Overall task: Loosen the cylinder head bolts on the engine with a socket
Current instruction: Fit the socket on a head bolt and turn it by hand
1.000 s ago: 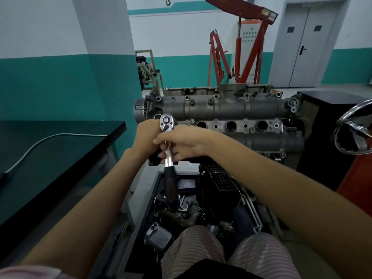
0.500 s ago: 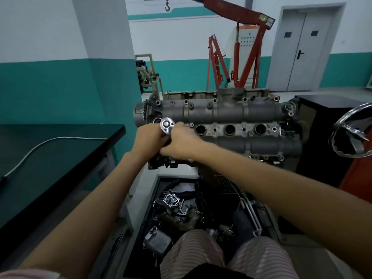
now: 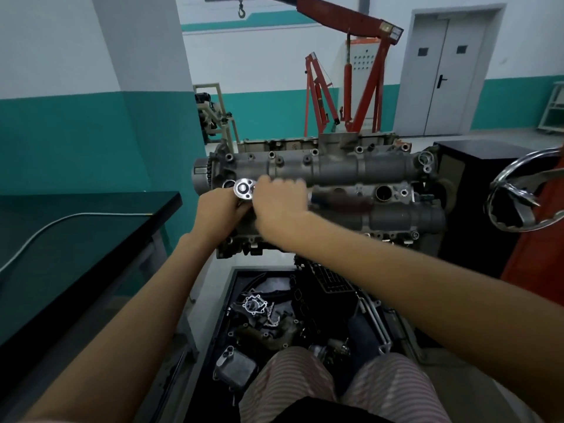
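Ratchet (image 3: 244,189) head sits on a bolt at the left end of the engine (image 3: 335,169). Its handle runs right, gripped by the right hand (image 3: 279,203); the left hand (image 3: 218,206) cups under the head (exact hold hidden). Handle looks roughly parallel to the engine, so I'd swing from the right.

ratchet head (image 3: 244,189): polished bright metal | cylinder head (image 3: 351,172): dull grey cast metal, rough | workbench top (image 3: 76,233): glossy black | trousers (image 3: 290,389): striped cloth

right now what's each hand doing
Left hand: grips under the ratchet head, steadying it on the engine.
Right hand: fingers curled round the ratchet handle.
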